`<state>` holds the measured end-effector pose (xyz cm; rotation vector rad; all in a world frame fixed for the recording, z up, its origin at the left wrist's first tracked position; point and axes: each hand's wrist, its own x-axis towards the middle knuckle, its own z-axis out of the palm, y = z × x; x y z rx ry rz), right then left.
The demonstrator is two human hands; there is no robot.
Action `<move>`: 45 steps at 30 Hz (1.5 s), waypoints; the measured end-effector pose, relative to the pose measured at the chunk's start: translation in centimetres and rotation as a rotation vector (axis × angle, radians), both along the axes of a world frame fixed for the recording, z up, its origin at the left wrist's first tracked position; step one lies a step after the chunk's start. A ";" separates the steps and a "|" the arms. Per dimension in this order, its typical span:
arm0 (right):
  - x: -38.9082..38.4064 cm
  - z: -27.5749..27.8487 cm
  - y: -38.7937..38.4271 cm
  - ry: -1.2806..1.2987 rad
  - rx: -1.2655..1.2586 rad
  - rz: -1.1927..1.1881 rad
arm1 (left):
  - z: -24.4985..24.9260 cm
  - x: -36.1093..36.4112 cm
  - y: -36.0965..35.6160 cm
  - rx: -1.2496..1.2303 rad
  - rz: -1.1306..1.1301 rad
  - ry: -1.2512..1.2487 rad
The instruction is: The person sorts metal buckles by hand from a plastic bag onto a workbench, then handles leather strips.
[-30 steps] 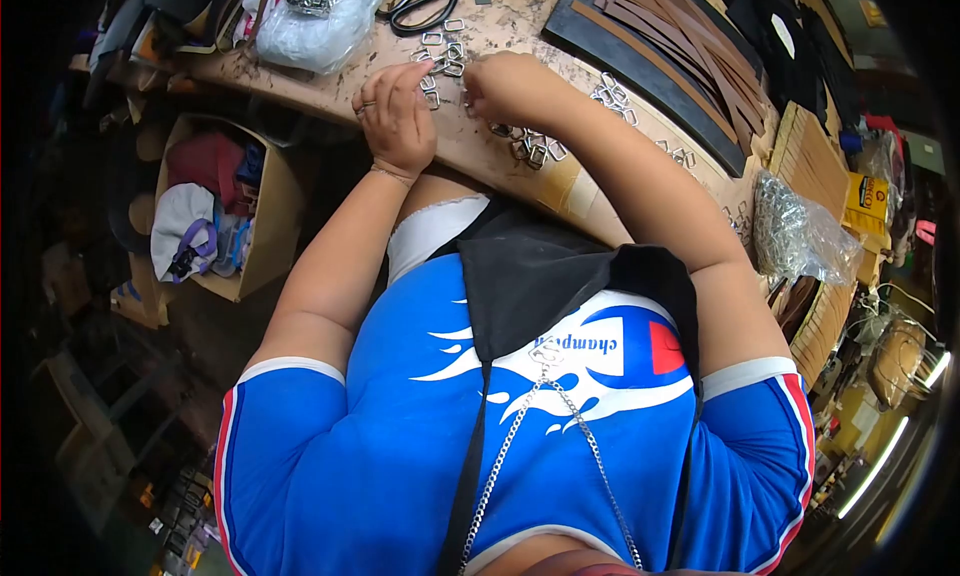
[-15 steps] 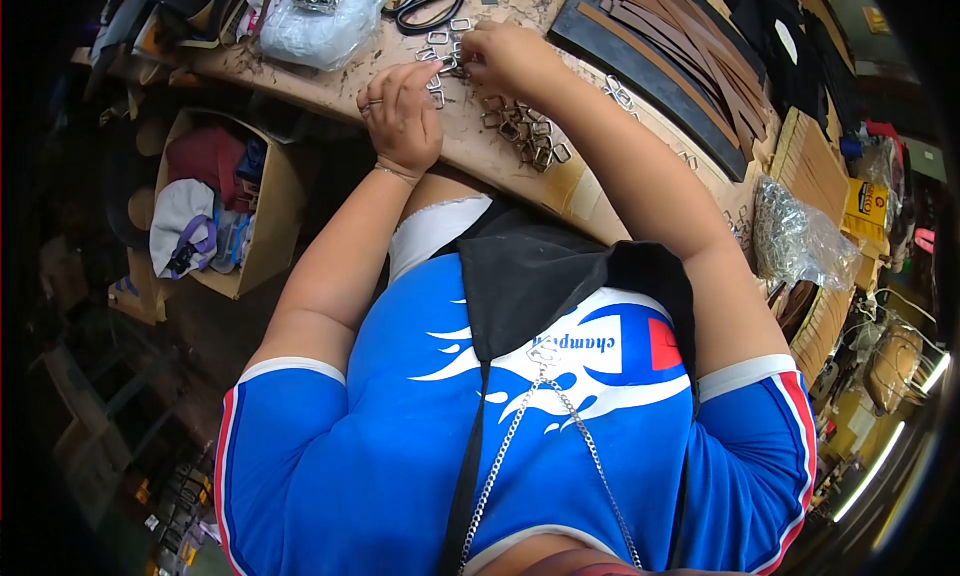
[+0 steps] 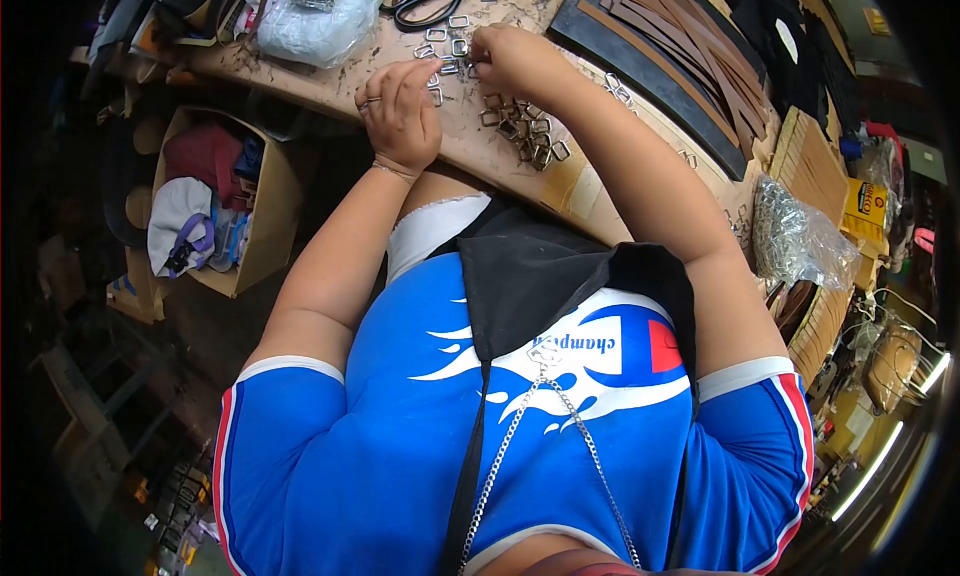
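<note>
My left hand [image 3: 400,116] rests at the table's near edge, palm down with bent fingers. Its fingertips meet small silver rectangular buckles [image 3: 449,65]; whatever they grip is hidden. To the right, my right hand [image 3: 520,64] has its fingers curled down in a pinch on a metal buckle [image 3: 471,72], mostly covered by the fingers. Several loose silver buckles [image 3: 436,35] are spread just beyond the two hands. Below my right hand is a heap of darker, bronze-looking buckles [image 3: 527,131].
Black-handled scissors [image 3: 432,4] and a clear plastic bag [image 3: 325,31] lie at the back. Brown strips [image 3: 690,51] cover a black board [image 3: 640,86] at right. Another bag of metal pieces [image 3: 800,231] is farther right. A cardboard box [image 3: 270,206] of cloth stands below left.
My right hand has shifted slightly right, and a silver buckle beside its fingertips shows more fully. My left hand has stayed almost still.
</note>
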<state>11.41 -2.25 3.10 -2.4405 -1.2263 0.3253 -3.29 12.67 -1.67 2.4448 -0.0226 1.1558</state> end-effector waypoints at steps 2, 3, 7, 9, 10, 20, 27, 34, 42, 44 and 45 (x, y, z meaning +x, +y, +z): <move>0.3 0.3 -0.4 -0.007 -0.036 -0.003 | 0.1 0.0 0.0 0.000 -0.003 0.000; 0.7 0.7 -0.7 0.037 -0.141 0.000 | 0.1 -0.1 0.0 0.008 0.005 -0.002; 1.9 2.6 -1.5 0.070 -0.481 0.100 | 0.1 -0.1 0.0 0.012 0.007 -0.006; 2.0 2.5 -1.1 0.070 -0.381 0.087 | 0.0 -0.1 0.0 0.010 0.008 -0.003; 2.1 2.4 -0.8 0.068 -0.281 0.073 | -0.1 -0.1 0.0 0.009 0.007 -0.002; 1.4 -0.2 1.1 0.019 -0.029 0.003 | -0.3 -0.1 -0.1 -0.006 0.018 -0.006; 2.2 1.1 0.4 0.197 -0.165 0.006 | -0.2 0.1 0.0 -0.009 -0.005 -0.030; 1.2 1.5 -2.7 0.008 -0.202 0.201 | -0.8 0.1 0.3 -0.006 0.007 -0.023; -5.8 -1.9 -7.4 -0.309 0.125 0.138 | -1.0 0.2 0.2 0.019 0.011 -0.010; -7.5 -2.6 -7.3 -0.343 0.086 0.098 | -1.2 0.1 0.2 0.016 0.004 0.009; -7.8 -2.6 -6.9 -0.347 0.085 0.043 | -1.2 0.2 0.2 0.026 0.018 0.016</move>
